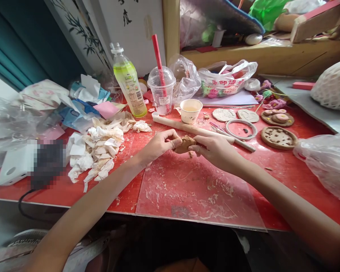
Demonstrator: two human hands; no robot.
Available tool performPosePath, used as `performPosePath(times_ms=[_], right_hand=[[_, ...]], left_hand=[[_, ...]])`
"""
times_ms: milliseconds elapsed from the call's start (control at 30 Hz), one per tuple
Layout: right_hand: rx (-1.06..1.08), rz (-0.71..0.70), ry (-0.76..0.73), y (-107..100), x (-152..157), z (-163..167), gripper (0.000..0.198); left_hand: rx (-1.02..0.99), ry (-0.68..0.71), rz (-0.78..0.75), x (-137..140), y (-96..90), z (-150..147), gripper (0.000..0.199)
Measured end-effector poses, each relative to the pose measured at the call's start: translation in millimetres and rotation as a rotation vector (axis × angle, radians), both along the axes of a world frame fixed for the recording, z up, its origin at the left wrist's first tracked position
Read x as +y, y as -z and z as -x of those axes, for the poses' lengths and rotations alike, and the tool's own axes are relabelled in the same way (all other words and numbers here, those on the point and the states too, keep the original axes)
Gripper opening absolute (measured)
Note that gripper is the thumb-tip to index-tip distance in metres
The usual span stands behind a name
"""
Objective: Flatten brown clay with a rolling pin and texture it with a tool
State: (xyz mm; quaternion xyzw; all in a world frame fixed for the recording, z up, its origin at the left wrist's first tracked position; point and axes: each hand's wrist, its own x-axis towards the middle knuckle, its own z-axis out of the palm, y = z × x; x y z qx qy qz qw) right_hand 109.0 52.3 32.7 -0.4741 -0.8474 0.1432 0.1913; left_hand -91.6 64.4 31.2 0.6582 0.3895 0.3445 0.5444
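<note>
Between my two hands is a lump of brown clay (185, 145), rough and crumbly at its top edge. My left hand (164, 142) pinches its left side between thumb and fingers. At the right side, my right hand (211, 148) grips it with thumb below and fingers above. A small crumb of clay hangs or lies just beneath the lump. Below the hands a clear plastic sheet (187, 189) covered with clay scraps lies on the red table (124, 189). Right behind the hands lies a pale rolling pin (170, 122).
A paper cup (190, 111) of liquid, a plastic cup (162, 90) with a red straw and a green drink bottle (130, 85) stand behind. Crumpled tissues (99, 149) are at left. Flat clay pieces (279, 137), a ring (240, 129) and a plastic bag (325, 162) lie right.
</note>
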Motion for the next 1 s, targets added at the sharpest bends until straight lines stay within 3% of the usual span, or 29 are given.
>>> performPosePath(times_ms=[233,600,700,833,1000], right_hand=[[0.076,-0.001,-0.037,-2,2,-1,0.029],[-0.025,-0.063,-0.007,-2,-1,-1,0.03],[-0.087,-0.103,0.005,1,0,0,0.03],[-0.108,-0.162,-0.018,1,1,-1,0.034],[-0.075,-0.234,0.005,-6,0,-5,0.038]], left_hand=[[-0.043,0.095,0.119,7,0.3,8,0.039],[-0.001,0.073,-0.018,1,6.0,1,0.04],[0.066,0.084,-0.052,0,6.3,1,0.04],[0.198,-0.008,-0.148,-2,3.0,-1,0.042],[0.114,0.042,-0.155,-7,-5.8,-4,0.045]])
